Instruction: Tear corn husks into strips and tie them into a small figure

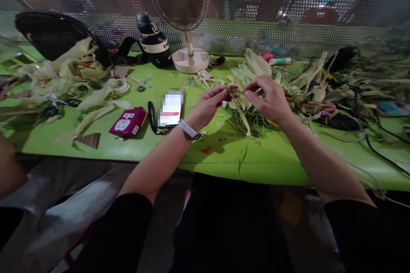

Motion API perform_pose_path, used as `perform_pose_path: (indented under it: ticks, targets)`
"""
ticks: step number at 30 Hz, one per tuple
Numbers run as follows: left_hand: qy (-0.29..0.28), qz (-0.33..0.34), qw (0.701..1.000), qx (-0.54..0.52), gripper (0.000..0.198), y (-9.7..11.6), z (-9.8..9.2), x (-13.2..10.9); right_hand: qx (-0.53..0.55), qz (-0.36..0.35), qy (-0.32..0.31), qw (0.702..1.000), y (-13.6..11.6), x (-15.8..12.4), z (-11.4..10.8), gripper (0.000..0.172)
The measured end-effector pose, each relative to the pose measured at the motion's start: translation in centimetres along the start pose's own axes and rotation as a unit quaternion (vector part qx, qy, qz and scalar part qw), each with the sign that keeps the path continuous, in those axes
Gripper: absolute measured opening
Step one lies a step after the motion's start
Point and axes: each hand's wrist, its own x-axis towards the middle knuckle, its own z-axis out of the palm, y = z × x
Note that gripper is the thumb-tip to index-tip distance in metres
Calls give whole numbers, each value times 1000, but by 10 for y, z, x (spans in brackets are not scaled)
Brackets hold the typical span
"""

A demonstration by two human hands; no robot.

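Note:
My left hand (209,104) wears a pale watch strap (188,129) on its wrist. Its thumb and fingers pinch a pale yellow corn husk strip (238,94) over the table. From the other side my right hand (269,97) pinches the same husk piece, thumb against fingers. A narrow husk end (246,121) hangs below the two hands. Under them lies a heap of thin green strands (258,124). Wide pale husks (256,63) lie just behind my right hand. Parts of the held piece are hidden by my fingers.
The green table (205,166) bears a phone (171,108), a magenta power socket box (128,122), scissors (57,104), a fan (188,60) and a black bottle (156,47). Husk piles lie left and right; cables (381,149) run at right. Another person's arm (11,166) shows at left.

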Motion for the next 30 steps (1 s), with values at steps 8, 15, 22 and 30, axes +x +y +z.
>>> perform_pose_path:
  ticks: [8, 15, 22, 30]
  targets:
    - [-16, -14, 1000, -22, 8, 0, -1, 0, -37, -11, -41, 998, 14, 3, 9, 20]
    - [0, 37, 998, 44, 13, -2, -3, 0, -86, -54, -35, 994, 14, 1, 4, 14]
    - [-41, 32, 992, 115, 31, 7, -1, -5, -108, -61, -12, 992, 7, 0, 0, 16]
    - [-112, -15, 984, 136, 31, 6, -4, -7, -114, -45, -18, 992, 5, -2, 5, 19]
